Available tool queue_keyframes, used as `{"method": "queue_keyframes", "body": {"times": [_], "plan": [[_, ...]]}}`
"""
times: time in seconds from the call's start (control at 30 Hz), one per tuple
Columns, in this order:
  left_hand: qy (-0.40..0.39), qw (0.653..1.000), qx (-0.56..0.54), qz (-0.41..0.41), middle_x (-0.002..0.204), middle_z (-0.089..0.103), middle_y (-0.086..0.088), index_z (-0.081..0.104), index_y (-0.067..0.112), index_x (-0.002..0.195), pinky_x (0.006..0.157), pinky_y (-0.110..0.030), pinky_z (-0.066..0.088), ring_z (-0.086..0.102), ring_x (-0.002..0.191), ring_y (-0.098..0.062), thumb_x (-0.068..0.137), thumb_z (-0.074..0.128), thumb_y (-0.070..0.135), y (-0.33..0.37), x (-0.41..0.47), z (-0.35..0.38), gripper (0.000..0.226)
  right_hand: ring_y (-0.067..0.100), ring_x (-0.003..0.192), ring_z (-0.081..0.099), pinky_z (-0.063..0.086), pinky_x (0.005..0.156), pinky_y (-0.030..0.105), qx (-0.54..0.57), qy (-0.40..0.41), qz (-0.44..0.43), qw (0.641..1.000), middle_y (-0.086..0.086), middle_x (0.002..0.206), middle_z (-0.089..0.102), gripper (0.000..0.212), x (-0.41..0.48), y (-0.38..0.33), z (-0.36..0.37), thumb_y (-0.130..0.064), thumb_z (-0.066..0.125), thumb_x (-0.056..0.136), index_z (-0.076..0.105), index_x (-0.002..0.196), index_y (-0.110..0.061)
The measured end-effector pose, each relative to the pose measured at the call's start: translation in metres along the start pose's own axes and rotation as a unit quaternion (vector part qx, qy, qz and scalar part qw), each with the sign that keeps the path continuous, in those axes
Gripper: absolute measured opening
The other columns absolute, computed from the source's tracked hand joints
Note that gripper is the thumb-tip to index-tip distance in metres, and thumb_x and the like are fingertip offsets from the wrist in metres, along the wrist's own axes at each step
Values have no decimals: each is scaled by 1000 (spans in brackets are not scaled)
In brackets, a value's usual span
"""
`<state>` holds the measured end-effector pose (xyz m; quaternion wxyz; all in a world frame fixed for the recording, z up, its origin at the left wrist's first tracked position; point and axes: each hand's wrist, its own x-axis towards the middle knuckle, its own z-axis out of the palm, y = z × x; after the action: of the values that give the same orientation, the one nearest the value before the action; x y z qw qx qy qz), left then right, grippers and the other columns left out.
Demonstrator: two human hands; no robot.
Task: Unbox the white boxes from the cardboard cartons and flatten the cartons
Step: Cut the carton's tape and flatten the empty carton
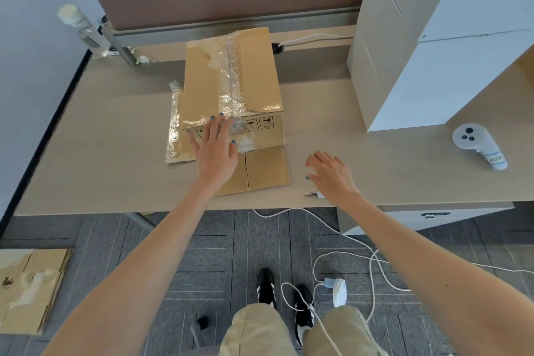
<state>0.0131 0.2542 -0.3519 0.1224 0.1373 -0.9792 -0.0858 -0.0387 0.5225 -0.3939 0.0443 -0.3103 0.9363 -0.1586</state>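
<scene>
A brown cardboard carton (254,75) lies nearly flat on the desk (109,130), with crinkled clear tape along its middle seam and its left flap. My left hand (215,147) rests fingers spread on the carton's near edge, over the row of printed symbols. My right hand (332,175) hovers open just above the desk, to the right of the carton's front flap, holding nothing. A stack of tall white boxes (439,37) stands at the desk's right rear.
Flattened cartons (31,286) lie on the floor at lower left. A white controller (476,144) sits near the desk's right edge. A small metal object (313,194) lies by my right wrist. White cables and a plug (338,292) trail over the carpet near my feet.
</scene>
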Motion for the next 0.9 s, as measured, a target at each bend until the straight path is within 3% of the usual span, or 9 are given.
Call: {"method": "queue_keyframes", "body": {"times": [0.2, 0.33, 0.43, 0.57, 0.67, 0.9], "plan": [[21, 1000, 2, -15, 127, 53, -4, 54, 18, 128, 114, -58, 20, 48, 120, -27, 93, 52, 13, 0, 23, -14, 35, 25, 93, 57, 45, 78, 35, 35, 108, -28, 993, 6, 108, 59, 29, 51, -46, -34, -13, 71, 83, 58, 109, -6], [39, 997, -51, -46, 127, 51, -10, 55, 14, 125, 105, -50, 32, 48, 116, -32, 91, 56, 14, -5, 36, -16, 34, 25, 99, 54, 44, 79, 35, 12, 135, -35, 990, 6, 114, 55, 35, 81, -67, -42, -15, 71, 83, 57, 114, -9], [24, 992, -85, -91, 140, 42, -11, 49, 13, 131, 108, -46, 27, 38, 130, -31, 93, 55, 22, -8, 44, -17, 40, 25, 121, 47, 41, 93, 38, 0, 119, -51, 992, 7, 134, 50, 36, 99, -75, -41, -18, 64, 89, 56, 124, -14], [-22, 984, -93, -150, 153, 27, -15, 39, 14, 141, 117, -47, 18, 22, 144, -33, 94, 55, 35, -18, 58, -17, 54, 23, 144, 22, 20, 115, 38, -28, 57, -64, 996, 5, 156, 27, 47, 114, -78, -37, -28, 49, 98, 39, 143, -19], [-79, 973, -91, -195, 161, 11, -20, 26, 15, 149, 119, -54, 11, 8, 148, -39, 92, 54, 50, -21, 69, -17, 72, 19, 147, 13, 8, 120, 35, -32, 34, -50, 998, 1, 159, 20, 52, 116, -79, -30, -30, 45, 100, 29, 149, -20], [-149, 954, -100, -238, 161, -15, -24, 0, 17, 157, 116, -63, 5, -7, 148, -48, 85, 58, 67, -8, 89, -18, 105, 19, 146, 17, 10, 120, 34, -34, 34, -46, 998, 0, 157, 25, 60, 118, -77, -29, -11, 48, 90, 34, 147, -21]]}}
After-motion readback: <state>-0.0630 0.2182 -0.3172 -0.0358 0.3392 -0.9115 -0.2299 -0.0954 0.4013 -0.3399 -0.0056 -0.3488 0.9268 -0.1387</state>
